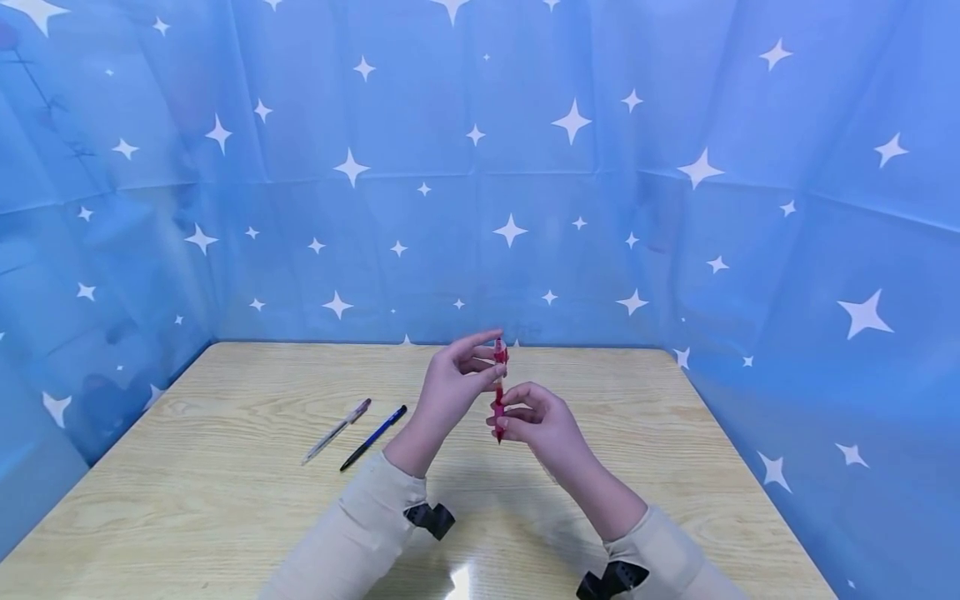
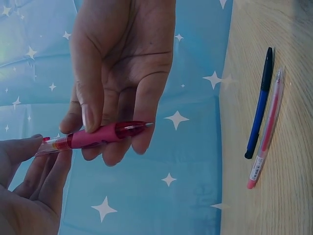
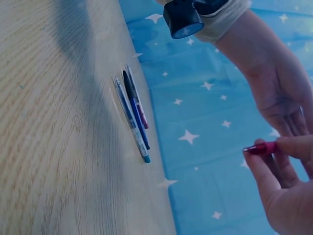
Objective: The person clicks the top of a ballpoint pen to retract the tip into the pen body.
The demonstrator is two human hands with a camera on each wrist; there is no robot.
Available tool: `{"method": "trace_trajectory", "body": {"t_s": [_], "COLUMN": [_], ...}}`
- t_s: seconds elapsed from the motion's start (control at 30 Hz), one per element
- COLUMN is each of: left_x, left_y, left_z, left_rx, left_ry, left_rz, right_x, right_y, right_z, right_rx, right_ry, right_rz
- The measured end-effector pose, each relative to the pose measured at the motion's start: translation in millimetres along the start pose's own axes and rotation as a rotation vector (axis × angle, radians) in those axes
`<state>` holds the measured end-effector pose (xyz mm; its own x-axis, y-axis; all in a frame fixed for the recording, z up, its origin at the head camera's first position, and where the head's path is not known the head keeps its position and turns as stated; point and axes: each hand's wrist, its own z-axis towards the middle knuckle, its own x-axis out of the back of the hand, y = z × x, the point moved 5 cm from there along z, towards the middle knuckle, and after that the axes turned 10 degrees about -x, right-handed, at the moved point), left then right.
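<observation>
Upright over the table, a red ballpoint pen (image 1: 499,398) with a pink rubber grip is held between both hands. My left hand (image 1: 452,379) pinches its clear upper end between thumb and fingers. Lower down, my right hand (image 1: 546,422) pinches the pink grip, with the pointed tip facing down. The left wrist view shows the pen (image 2: 100,137) lengthwise, its metal tip bare beyond the right hand's fingers. In the right wrist view, my right hand (image 3: 293,196) hides much of the barrel.
On the wooden table (image 1: 225,500), left of my hands, lie a clear pen with a pink refill (image 1: 337,431) and a blue pen with black ends (image 1: 373,437). Another clear pen with a teal end (image 3: 132,120) shows in the right wrist view. A blue star-patterned curtain (image 1: 420,217) surrounds the table.
</observation>
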<state>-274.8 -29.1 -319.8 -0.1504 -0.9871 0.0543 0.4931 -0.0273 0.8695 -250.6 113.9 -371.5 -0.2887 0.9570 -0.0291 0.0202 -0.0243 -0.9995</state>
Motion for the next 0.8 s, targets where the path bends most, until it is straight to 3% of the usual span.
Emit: {"method": "trace_trajectory", "body": {"t_s": [0.8], "left_x": [-2.4], "left_y": [4.4], "left_z": [0.5], "left_rx": [0.019], "left_ry": [0.01], "left_rz": [-0.034], "right_x": [2.2], "right_y": [-3.7], "right_z": [-4.3], "right_rx": [-0.006], "right_ry": [0.016], "right_rz": [0.021]}}
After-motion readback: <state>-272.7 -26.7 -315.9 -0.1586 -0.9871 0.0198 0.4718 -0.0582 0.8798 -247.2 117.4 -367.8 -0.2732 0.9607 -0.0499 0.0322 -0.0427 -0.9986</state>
